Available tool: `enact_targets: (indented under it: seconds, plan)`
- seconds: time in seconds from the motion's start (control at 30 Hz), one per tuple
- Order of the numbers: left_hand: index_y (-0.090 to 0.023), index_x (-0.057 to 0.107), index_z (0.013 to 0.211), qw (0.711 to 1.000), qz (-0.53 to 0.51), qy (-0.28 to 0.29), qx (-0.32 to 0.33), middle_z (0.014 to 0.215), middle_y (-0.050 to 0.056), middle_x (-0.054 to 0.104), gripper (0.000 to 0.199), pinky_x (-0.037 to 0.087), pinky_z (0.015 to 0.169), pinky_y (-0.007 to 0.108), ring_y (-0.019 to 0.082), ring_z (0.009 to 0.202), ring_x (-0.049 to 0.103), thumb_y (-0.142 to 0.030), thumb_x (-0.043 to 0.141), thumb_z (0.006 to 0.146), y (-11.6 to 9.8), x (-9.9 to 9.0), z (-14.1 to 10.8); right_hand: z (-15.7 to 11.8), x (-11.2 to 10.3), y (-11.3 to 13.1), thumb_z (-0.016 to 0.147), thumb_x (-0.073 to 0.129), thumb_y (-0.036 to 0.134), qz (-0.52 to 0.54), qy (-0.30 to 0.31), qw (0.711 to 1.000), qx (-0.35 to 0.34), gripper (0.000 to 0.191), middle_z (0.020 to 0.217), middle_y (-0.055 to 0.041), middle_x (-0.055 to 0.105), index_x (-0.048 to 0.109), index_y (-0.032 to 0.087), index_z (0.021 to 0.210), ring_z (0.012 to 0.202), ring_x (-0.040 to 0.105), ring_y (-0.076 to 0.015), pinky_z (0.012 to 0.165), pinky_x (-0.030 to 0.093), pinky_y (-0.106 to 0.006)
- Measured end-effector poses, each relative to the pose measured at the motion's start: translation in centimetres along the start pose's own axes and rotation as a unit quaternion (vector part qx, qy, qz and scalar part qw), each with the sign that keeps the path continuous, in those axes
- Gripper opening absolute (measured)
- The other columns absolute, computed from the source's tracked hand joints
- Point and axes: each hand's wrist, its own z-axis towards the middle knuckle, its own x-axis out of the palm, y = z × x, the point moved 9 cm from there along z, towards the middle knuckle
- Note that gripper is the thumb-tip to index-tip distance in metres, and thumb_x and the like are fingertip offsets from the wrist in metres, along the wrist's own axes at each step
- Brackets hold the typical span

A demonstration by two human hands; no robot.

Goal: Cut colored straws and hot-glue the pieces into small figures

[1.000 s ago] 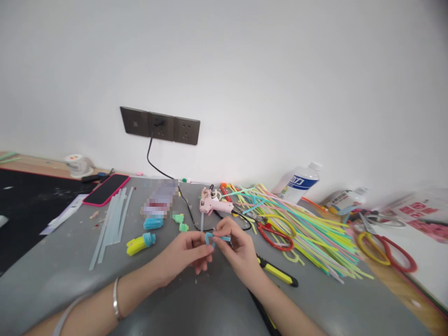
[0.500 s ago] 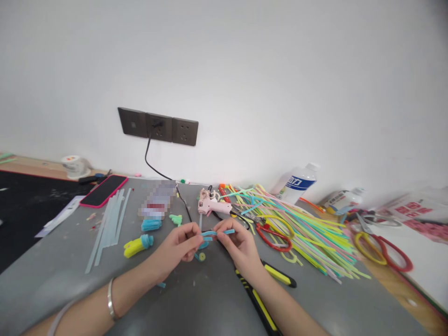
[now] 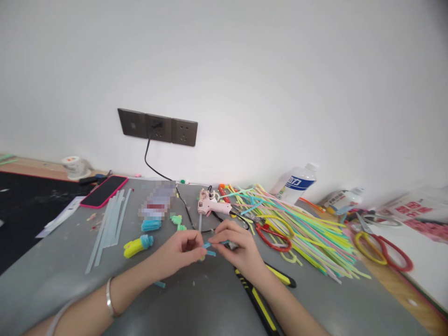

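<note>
Between my two hands is a blue pipe cleaner (image 3: 210, 253), bent so that short ends stick out. My left hand (image 3: 187, 249) pinches it from the left, thumb and fingers closed. From the right, my right hand (image 3: 236, 243) pinches a blue piece at the fingertips. Just behind my hands lies a pink hot glue gun (image 3: 214, 206) with a clear glue stick. Small green pieces (image 3: 176, 219) lie beyond my left hand. Further left are a blue pipe-cleaner coil (image 3: 151, 225) and a yellow coil with a blue end (image 3: 138, 246).
A pile of coloured pipe cleaners (image 3: 308, 228) spreads on the right with red-and-yellow scissors (image 3: 275, 238). Black-and-yellow pliers handles (image 3: 257, 298) lie under my right forearm. Glue sticks (image 3: 109, 224) and a phone (image 3: 105, 191) lie left. A white bottle (image 3: 297, 183) stands by the wall.
Both hands have moved slightly down and toward me. The blue piece's right end no longer sticks out beyond my right fingers, and its ends at my left hand are angled differently.
</note>
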Motion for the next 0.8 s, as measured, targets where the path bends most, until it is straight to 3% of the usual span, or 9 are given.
enact_targets:
  seconds: [0.13, 0.33, 0.6, 0.8]
  plan:
    - [-0.016, 0.057, 0.072, 0.999, 0.004, -0.047, 0.006, 0.058, -0.005, 0.049, 0.032, 0.027, 0.05, 0.02, 0.009, 0.053, 0.039, -0.045, 0.065, 0.084, -0.1, -1.2, 0.1, 0.1, -0.3, -0.6, 0.09, 0.066, 0.026, 0.007, -0.012, 1.0, 0.025, 0.012, 0.082, -0.0056, 0.066, 0.075, 0.023, 0.083, 0.074, 0.064, -0.0182, 0.067, 0.048, -0.032]
    - [-0.015, 0.064, 0.07, 1.0, 0.013, -0.011, -0.021, 0.059, -0.001, 0.061, 0.03, 0.034, 0.052, 0.021, 0.01, 0.054, 0.047, -0.042, 0.068, 0.081, 0.5, -0.4, 0.2, 0.3, -0.2, -0.1, 0.088, 0.071, 0.034, -0.053, 0.012, 0.998, -0.029, 0.011, 0.083, -0.0046, 0.074, 0.077, 0.026, 0.085, 0.076, 0.068, -0.0194, 0.072, 0.044, -0.036]
    - [-0.015, 0.062, 0.082, 0.997, -0.068, -0.036, -0.004, 0.067, -0.003, 0.053, 0.041, 0.03, 0.046, 0.02, 0.007, 0.048, 0.039, -0.056, 0.066, 0.081, 0.4, -0.5, 0.3, -0.3, -1.1, 1.3, 0.088, 0.072, 0.03, -0.13, -0.075, 0.987, -0.053, 0.006, 0.072, -0.0015, 0.073, 0.078, 0.028, 0.087, 0.065, 0.062, -0.0182, 0.067, 0.037, -0.037]
    - [-0.016, 0.054, 0.072, 0.994, -0.096, -0.041, -0.026, 0.06, -0.005, 0.047, 0.046, 0.025, 0.045, 0.02, 0.007, 0.048, 0.033, -0.061, 0.067, 0.078, 1.0, -0.7, 0.5, -0.3, -0.5, 0.1, 0.09, 0.069, 0.027, -0.082, -0.062, 0.995, -0.002, 0.007, 0.075, -0.0015, 0.076, 0.077, 0.027, 0.09, 0.067, 0.067, -0.0184, 0.068, 0.038, -0.036]
